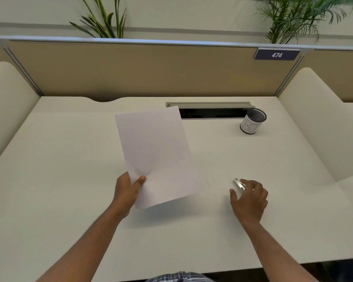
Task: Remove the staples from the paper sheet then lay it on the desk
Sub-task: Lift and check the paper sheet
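Observation:
A white paper sheet point(155, 153) is held up above the white desk point(69, 180), tilted with its top leaning away to the left. My left hand point(126, 192) pinches its lower left edge, thumb on the front face. No staples are visible on the sheet at this distance. To the right, my right hand point(250, 200) rests over a small silver metal staple remover point(238, 184) lying on the desk, fingers curled onto it. Most of the tool is hidden under the fingers.
A mesh pen cup point(253, 121) with a white label stands at the back right. An open cable slot point(210, 110) runs along the desk's far edge. Beige partition walls enclose the desk on three sides.

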Available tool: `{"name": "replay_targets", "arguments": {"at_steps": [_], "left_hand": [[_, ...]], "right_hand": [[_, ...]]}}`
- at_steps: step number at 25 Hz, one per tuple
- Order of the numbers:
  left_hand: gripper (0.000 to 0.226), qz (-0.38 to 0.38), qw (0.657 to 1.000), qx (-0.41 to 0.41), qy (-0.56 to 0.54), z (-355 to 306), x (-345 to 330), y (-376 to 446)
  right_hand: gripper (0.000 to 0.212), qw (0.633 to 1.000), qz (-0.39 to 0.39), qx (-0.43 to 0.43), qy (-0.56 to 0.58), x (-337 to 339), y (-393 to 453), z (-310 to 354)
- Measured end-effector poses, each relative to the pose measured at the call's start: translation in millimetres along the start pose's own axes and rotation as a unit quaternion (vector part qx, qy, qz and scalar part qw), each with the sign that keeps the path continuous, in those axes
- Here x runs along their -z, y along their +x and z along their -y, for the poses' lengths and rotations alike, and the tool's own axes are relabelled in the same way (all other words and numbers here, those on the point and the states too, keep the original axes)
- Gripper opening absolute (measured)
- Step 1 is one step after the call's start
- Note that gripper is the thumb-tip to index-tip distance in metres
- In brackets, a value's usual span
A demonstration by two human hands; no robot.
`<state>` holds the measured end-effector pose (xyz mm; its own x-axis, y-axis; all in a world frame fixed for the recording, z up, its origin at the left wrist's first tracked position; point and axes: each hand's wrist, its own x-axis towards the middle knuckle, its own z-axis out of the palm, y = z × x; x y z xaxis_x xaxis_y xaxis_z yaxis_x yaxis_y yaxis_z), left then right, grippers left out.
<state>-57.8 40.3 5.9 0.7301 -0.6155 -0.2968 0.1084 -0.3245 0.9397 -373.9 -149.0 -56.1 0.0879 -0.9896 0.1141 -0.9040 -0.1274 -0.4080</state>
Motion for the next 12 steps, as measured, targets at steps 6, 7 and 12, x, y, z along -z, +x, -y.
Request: {"name": "replay_targets", "arguments": {"at_steps": [6,7,12], "left_hand": [[0.021,-0.007,1.000,-0.005,0.006,-3,2,3],[0.022,-0.009,1.000,-0.006,0.009,-3,2,4],[0.025,-0.014,1.000,-0.002,0.023,-1,0,7]], "right_hand": [[0.074,0.995,0.065,-0.077,-0.005,-13,-1,-23],[0.067,0.995,0.063,-0.082,0.008,-14,1,-23],[0.035,0.992,0.087,-0.083,0.048,-9,2,-16]]}}
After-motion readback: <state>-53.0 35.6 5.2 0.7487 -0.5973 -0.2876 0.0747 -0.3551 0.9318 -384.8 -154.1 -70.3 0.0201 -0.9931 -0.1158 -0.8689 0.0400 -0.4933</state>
